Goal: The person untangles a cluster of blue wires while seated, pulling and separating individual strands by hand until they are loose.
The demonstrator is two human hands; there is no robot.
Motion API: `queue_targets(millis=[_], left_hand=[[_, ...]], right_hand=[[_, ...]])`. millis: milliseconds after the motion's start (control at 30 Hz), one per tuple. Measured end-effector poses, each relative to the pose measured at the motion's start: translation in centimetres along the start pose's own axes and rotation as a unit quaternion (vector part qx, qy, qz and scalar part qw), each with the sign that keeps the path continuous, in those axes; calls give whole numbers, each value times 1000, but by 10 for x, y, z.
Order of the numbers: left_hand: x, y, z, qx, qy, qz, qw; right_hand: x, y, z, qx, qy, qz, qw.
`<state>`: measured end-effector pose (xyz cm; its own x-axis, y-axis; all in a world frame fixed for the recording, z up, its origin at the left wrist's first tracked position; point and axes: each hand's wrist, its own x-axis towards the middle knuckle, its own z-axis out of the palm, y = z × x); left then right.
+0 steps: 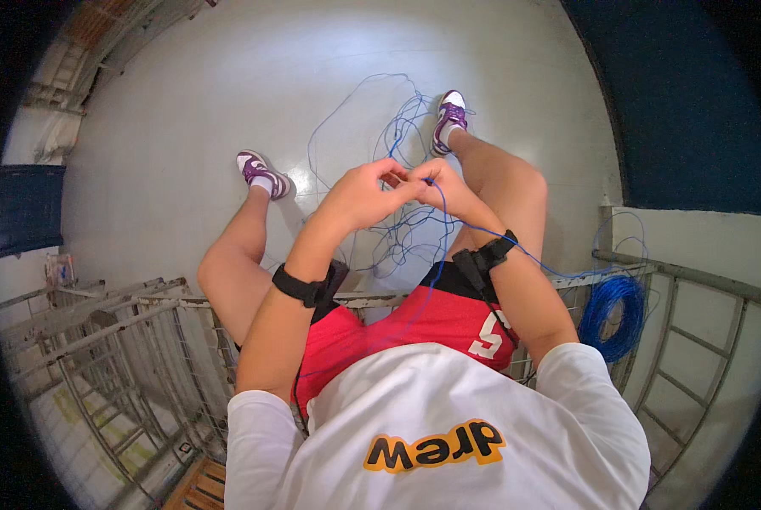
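Both hands meet in front of me, fingertips together. My left hand (369, 194) is closed in a pinch at the thin blue cable (395, 146), whose strand passes up by its fingers. My right hand (445, 189) pinches the cable too; one length loops over its fingers and runs back across the wrist to the right. Exactly what lies between the fingertips is hidden. Below the hands, loose loops of the cable spread in a tangle on the floor, between my legs and against one purple-and-white shoe (450, 119).
A thick coil of blue cable (610, 319) hangs on the metal railing (559, 285) at my right. More metal frames (108, 374) stand at left. Pale floor (227, 76) stretches ahead, with a dark blue panel (687, 110) at far right. Black bands (304, 287) circle both my wrists.
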<state>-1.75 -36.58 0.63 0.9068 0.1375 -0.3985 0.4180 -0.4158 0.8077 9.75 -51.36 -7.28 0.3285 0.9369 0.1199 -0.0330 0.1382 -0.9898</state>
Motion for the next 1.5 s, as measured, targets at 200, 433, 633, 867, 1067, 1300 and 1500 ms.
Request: queue_targets(millis=[200, 433, 633, 867, 1067, 1300, 1500], left_hand=[[-12, -47, -4, -52, 49, 72, 995], [-39, -123, -36, -297, 242, -8, 924], [-47, -144, -45, -351, 176, -166, 905], [-30, -148, -37, -401, 208, -110, 886], [-9, -107, -24, -294, 184, -80, 935], [28, -93, -7, -301, 159, -60, 938], [58, -92, 16, -341, 144, -72, 926]], right_hand=[[0, -3, 0, -28, -27, 57, 998], [6, -22, 5, -72, -41, 64, 994], [2, -16, 5, -94, -46, 19, 994], [-1, -20, 8, -103, -46, 6, 994], [-2, -24, 9, -96, -56, 10, 994], [-1, -23, 8, -93, -59, -12, 994], [-3, -27, 10, -109, -85, -6, 990]])
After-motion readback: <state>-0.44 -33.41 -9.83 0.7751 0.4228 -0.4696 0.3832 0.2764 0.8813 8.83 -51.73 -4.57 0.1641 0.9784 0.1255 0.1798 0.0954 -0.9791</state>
